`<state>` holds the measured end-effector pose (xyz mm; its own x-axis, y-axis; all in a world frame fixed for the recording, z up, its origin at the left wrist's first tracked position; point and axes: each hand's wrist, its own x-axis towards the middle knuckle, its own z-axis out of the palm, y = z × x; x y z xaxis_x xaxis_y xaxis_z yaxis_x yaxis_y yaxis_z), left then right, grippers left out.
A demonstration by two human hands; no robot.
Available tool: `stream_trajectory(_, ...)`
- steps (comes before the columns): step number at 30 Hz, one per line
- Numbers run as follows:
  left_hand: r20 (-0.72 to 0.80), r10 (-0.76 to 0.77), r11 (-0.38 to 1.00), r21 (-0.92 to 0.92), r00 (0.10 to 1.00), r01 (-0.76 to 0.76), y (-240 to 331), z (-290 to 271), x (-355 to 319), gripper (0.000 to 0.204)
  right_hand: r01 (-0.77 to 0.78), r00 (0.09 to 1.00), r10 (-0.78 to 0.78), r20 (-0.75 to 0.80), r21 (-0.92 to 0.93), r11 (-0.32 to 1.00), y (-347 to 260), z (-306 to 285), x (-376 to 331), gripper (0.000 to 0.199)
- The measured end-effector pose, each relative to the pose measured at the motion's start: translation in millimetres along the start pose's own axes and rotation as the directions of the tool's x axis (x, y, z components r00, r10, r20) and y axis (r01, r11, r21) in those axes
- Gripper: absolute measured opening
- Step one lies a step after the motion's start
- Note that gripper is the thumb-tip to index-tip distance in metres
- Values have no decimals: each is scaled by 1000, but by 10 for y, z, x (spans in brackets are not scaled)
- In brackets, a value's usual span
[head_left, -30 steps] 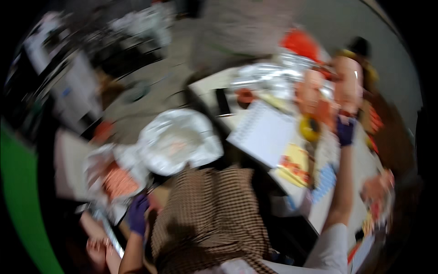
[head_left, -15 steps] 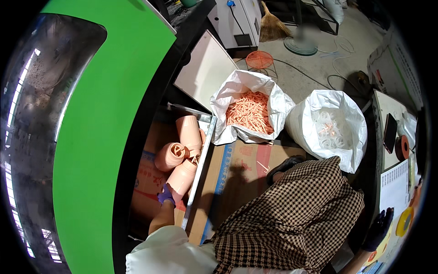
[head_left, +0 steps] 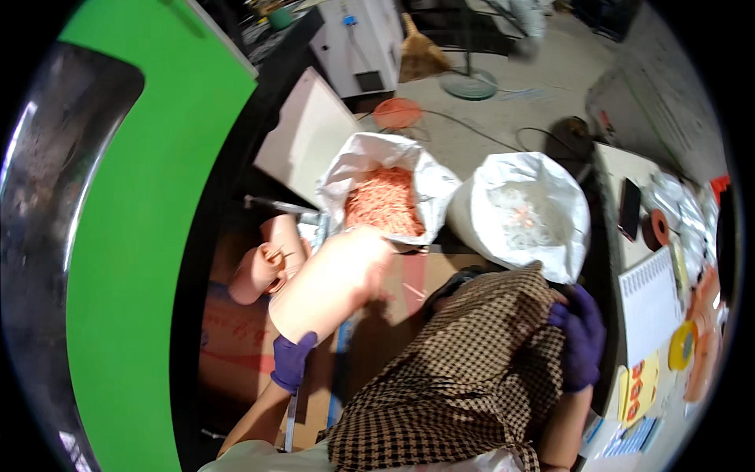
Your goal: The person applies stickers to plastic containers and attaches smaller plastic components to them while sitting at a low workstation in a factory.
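Observation:
My left hand (head_left: 292,360), in a purple glove, is closed on the lower end of a large peach-coloured hollow plastic piece (head_left: 329,287). That piece is lifted and tilted over the edge of the metal-rimmed bin, its far end blurred. More peach pieces of the same kind (head_left: 253,273) lie in the bin on printed cardboard, partly hidden behind it. My right hand (head_left: 580,340), also purple-gloved, is beside the brown checked apron (head_left: 456,370) with its fingers apart. I see nothing held in it.
A white sack of peach plastic scraps (head_left: 385,203) stands ahead, beside another white sack of clear plastic rings (head_left: 523,220). The green machine (head_left: 149,236) is at left. A side table on the right bears a phone (head_left: 630,209), tape (head_left: 657,228) and a notepad (head_left: 651,303).
My left hand has raised one peach piece out of the bin, toward the right. My right hand has moved from the side table to beside the apron. The view has shifted.

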<state>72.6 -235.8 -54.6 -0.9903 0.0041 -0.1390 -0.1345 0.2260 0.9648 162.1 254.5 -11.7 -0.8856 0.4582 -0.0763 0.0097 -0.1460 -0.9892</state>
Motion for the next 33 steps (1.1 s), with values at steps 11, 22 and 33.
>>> stream_trajectory(11,393,594,693,192,701,-695,638,1589,601,102,290,936,-297,190,64,955,-109,449,-95,112)
stream_trajectory(22,664,687,303,108,295,-947,1410,2541,507,84,594,794,-574,199,-456,663,236,399,-364,96)
stream_trajectory(33,603,765,232,68,226,-970,1261,2579,209,76,556,831,-440,341,-539,633,678,498,-412,63)
